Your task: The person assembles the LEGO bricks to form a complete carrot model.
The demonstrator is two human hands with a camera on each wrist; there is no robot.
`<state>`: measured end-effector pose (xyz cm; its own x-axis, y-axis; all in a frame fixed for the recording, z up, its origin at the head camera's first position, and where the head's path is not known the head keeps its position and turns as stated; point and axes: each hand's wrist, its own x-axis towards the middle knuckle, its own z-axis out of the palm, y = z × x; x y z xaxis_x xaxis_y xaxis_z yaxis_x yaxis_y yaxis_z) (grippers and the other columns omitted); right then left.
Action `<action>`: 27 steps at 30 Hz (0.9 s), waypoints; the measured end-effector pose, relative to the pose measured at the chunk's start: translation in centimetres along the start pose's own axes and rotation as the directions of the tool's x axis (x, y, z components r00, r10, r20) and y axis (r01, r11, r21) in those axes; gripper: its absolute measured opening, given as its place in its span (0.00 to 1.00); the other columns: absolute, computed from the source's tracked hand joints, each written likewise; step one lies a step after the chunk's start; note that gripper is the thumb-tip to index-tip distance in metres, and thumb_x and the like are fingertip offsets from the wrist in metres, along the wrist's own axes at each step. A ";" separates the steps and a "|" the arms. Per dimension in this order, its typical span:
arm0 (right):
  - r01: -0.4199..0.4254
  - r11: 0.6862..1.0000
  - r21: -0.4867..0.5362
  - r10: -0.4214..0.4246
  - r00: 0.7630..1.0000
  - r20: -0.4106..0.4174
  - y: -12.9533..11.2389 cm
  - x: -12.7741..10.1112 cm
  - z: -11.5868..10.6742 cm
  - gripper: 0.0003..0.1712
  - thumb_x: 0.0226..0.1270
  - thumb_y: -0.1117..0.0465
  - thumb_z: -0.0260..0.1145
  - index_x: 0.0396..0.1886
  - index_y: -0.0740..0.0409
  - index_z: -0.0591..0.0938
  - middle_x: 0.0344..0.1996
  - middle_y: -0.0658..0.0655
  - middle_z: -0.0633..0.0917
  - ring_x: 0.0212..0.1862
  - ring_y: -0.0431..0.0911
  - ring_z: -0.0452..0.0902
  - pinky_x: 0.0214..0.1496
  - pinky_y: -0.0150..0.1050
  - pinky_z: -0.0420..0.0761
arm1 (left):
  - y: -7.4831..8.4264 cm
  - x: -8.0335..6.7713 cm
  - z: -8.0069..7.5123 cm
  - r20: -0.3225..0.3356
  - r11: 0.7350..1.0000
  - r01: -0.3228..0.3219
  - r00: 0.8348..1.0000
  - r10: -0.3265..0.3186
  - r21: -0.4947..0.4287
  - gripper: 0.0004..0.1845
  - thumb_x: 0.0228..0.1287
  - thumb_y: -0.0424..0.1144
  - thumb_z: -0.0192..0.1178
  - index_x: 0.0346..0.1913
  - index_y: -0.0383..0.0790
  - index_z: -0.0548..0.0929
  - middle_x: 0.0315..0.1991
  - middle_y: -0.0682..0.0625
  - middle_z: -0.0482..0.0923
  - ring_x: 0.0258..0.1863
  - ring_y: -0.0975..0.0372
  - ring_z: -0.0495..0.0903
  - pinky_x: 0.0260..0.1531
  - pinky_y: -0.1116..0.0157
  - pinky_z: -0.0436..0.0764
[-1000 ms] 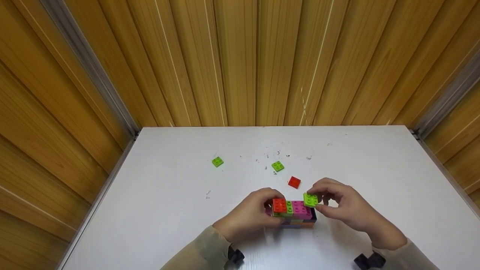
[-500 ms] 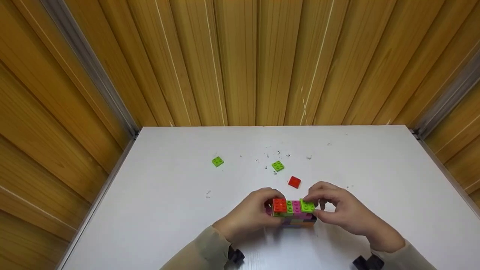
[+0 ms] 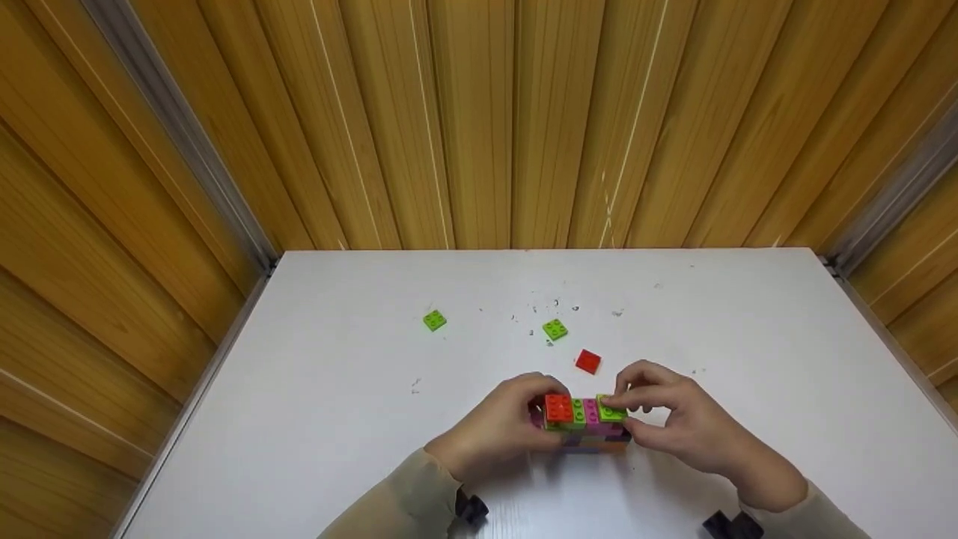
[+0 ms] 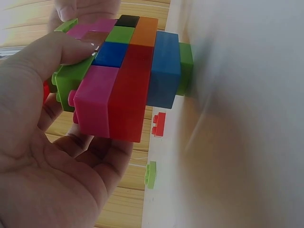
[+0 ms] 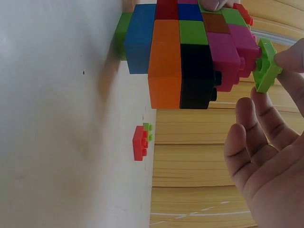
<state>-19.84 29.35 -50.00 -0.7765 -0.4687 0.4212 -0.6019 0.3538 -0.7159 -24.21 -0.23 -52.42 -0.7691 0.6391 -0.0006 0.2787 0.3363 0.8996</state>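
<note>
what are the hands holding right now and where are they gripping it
The left hand grips the block stack by its left end. The right hand pinches a green plate by its edges at the stack's top right.

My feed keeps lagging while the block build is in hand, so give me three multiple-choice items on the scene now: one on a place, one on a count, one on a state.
1. Where does the loose red plastic brick lie?
A. On the white table beyond the stack
B. On top of the stack
C. In the left hand

2. How many loose lime-green square plates lie on the white table?
A. None
B. Two
C. Five

3. What is the right hand doing?
A. Resting flat on the table
B. Pinching a lime-green flat plate at the multicoloured brick stack
C. Holding the red brick

Answers: 1 A, it sits on the table behind the stack; 2 B, the head view shows one far left and one near the middle; 3 B, fingertips grip the plate's edges.
</note>
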 end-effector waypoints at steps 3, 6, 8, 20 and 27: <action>0.010 0.999 -0.043 -0.011 1.000 -0.006 -0.2 0.0 0.0 0.29 0.60 0.79 0.79 0.55 0.47 0.97 0.50 0.49 0.85 0.53 0.39 0.81 0.56 0.29 0.80 | 0.0 0.0 0.0 -0.006 1.000 -0.008 1.000 0.008 0.003 0.21 0.61 0.35 0.80 0.56 0.52 0.90 0.48 0.62 0.84 0.46 0.72 0.80 0.56 0.60 0.89; 0.013 0.996 -0.083 -0.014 1.000 -0.003 -0.4 0.0 0.0 0.29 0.59 0.78 0.79 0.55 0.46 0.97 0.50 0.47 0.85 0.51 0.38 0.80 0.53 0.30 0.80 | 0.1 0.0 0.0 -0.009 1.000 -0.013 1.000 0.013 -0.003 0.21 0.61 0.34 0.80 0.56 0.51 0.90 0.47 0.62 0.84 0.45 0.72 0.80 0.56 0.59 0.89; 0.011 0.995 -0.101 -0.010 1.000 0.002 -0.6 0.0 -0.1 0.30 0.59 0.78 0.80 0.56 0.45 0.97 0.49 0.46 0.85 0.51 0.37 0.80 0.53 0.30 0.80 | 0.1 0.0 0.0 -0.007 1.000 -0.012 1.000 0.012 -0.001 0.21 0.61 0.34 0.80 0.56 0.51 0.90 0.47 0.62 0.84 0.45 0.72 0.79 0.57 0.59 0.89; 0.013 0.986 -0.168 -0.013 1.000 0.004 -1.0 -0.1 -0.1 0.31 0.57 0.78 0.81 0.55 0.43 0.97 0.50 0.44 0.84 0.51 0.36 0.79 0.52 0.29 0.80 | 0.1 -0.1 0.1 -0.007 1.000 -0.010 1.000 0.010 -0.009 0.20 0.62 0.35 0.80 0.56 0.53 0.90 0.48 0.61 0.84 0.46 0.71 0.79 0.56 0.62 0.88; 0.051 0.973 -0.227 -0.056 0.998 -0.018 -1.1 -0.1 0.0 0.33 0.54 0.79 0.81 0.54 0.42 0.97 0.50 0.44 0.83 0.49 0.35 0.78 0.49 0.26 0.78 | 0.1 -0.1 0.1 -0.004 1.000 0.001 1.000 -0.001 -0.013 0.20 0.63 0.36 0.81 0.56 0.54 0.90 0.49 0.62 0.84 0.47 0.71 0.80 0.57 0.64 0.87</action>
<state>-19.10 28.99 -49.27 -0.7446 -0.4732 0.4708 -0.6671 0.5039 -0.5487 -24.06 -0.20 -52.37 -0.7718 0.6359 0.0001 0.2706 0.3283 0.9050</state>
